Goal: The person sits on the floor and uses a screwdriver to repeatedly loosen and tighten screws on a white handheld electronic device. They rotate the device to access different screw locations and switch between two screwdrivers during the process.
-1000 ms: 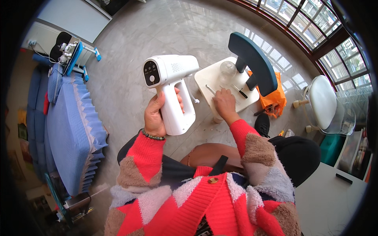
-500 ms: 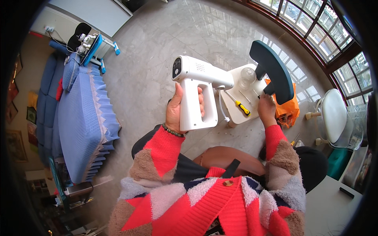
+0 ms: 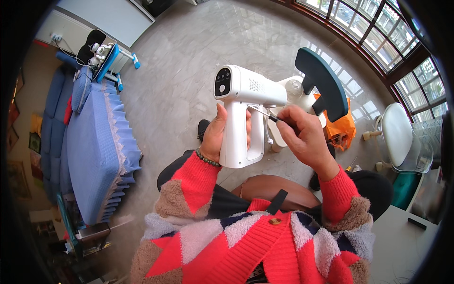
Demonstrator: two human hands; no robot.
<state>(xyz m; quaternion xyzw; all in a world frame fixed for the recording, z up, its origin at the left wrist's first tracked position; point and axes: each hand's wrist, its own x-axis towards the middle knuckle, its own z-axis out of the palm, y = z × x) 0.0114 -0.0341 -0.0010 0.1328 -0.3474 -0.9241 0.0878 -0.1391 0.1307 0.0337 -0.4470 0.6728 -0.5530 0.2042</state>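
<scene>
A white handheld spray gun point(image 3: 232, 135) with a black control panel is raised in front of me, upright on its looped handle. My left hand point(image 3: 215, 136) wraps round that handle from the left. Between the fingertips of my right hand point(image 3: 307, 139) is a thin screwdriver point(image 3: 263, 112) with a dark grip. Its metal shaft points left into the handle's opening, near the upper part; whether the tip touches a screw I cannot tell. Behind the gun, a clear round container point(image 3: 294, 89) rests on a cream seat point(image 3: 275, 138). A white cable hangs behind the gun's handle.
The seat has a dark blue curved backrest point(image 3: 326, 85). An orange bag point(image 3: 341, 130) lies beside it. At right stands a pale stool point(image 3: 399, 137); at left, a blue-covered couch point(image 3: 97, 156) and small blue-white table point(image 3: 105, 64). A brown leather seat point(image 3: 279, 191) is below my hands.
My right hand has come left from the seat to the gun with the thin screwdriver in it. The gun has turned slightly, showing more of its panel. The yellow screwdriver is now hidden.
</scene>
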